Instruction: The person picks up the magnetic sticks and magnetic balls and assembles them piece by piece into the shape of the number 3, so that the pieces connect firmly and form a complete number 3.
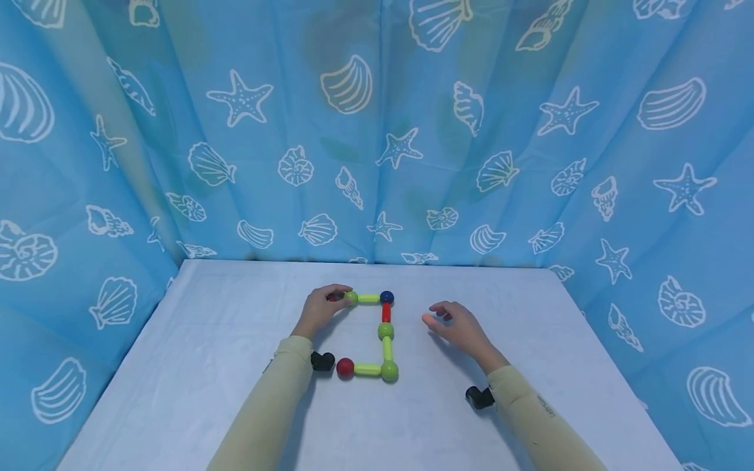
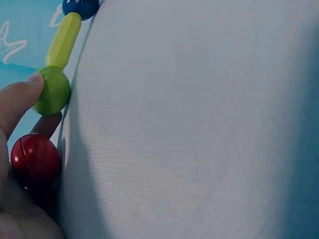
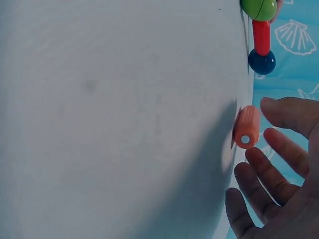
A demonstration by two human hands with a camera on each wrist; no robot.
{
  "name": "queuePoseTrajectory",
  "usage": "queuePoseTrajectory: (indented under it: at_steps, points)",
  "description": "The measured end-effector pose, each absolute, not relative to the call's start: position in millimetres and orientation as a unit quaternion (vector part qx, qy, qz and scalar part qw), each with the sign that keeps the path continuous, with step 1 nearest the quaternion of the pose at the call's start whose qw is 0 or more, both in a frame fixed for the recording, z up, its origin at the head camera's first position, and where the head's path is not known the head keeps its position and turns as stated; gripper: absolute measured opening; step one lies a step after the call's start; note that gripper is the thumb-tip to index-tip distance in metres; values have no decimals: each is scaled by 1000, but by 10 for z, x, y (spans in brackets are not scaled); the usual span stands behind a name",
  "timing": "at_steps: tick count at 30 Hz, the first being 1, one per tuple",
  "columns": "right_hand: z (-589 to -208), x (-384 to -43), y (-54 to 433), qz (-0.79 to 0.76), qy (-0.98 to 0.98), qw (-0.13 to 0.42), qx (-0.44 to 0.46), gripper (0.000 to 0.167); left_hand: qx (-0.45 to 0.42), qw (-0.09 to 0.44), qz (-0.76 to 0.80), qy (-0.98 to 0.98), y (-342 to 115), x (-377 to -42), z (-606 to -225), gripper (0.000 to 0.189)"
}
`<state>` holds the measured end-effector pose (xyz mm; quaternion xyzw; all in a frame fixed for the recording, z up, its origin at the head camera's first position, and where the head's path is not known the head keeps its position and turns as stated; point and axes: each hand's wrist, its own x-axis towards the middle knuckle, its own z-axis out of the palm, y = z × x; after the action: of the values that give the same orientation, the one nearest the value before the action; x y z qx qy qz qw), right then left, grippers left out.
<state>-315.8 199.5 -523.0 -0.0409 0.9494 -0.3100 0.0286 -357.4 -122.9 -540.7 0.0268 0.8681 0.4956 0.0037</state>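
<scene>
Near the back of the table my left hand (image 1: 321,311) pinches a green ball (image 2: 54,91) between thumb and finger. Under the palm lies a red ball (image 2: 36,160). From the pinched ball a yellow-green rod (image 1: 369,299) leads to a dark blue ball (image 1: 387,297). A red rod (image 1: 386,313), further green balls (image 1: 385,330) and yellow-green rods (image 1: 368,369) continue the chain to another red ball (image 1: 345,367) in front. To its right hovers my right hand (image 1: 462,330), fingers spread and loosely bent. Close to its thumb and fingertips is an orange rod (image 3: 247,127), seemingly untouched.
Everything lies on a table with a white cloth (image 1: 194,366). A blue curtain (image 1: 353,163) with white shells and starfish hangs behind and on both sides. Each wrist carries a black camera (image 1: 480,397); the left one is beside the front red ball.
</scene>
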Motion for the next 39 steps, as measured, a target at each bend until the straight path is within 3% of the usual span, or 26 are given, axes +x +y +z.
queuePoseTrajectory:
  at_steps: [15, 28, 39]
  points:
    - [-5308, -3185, 1973, -313, 947, 43, -51, 22, 23, 11, 495, 868, -1231, -3609, -5436, 30]
    - [-5281, -3167, 1823, -306, 945, 92, -73, 19, 19, 13, 496, 868, -1224, -3579, -5402, 31]
    - [-5286, -3144, 1840, -307, 944, 85, -89, 18, 18, 12, 495, 869, -1221, -3579, -5407, 30]
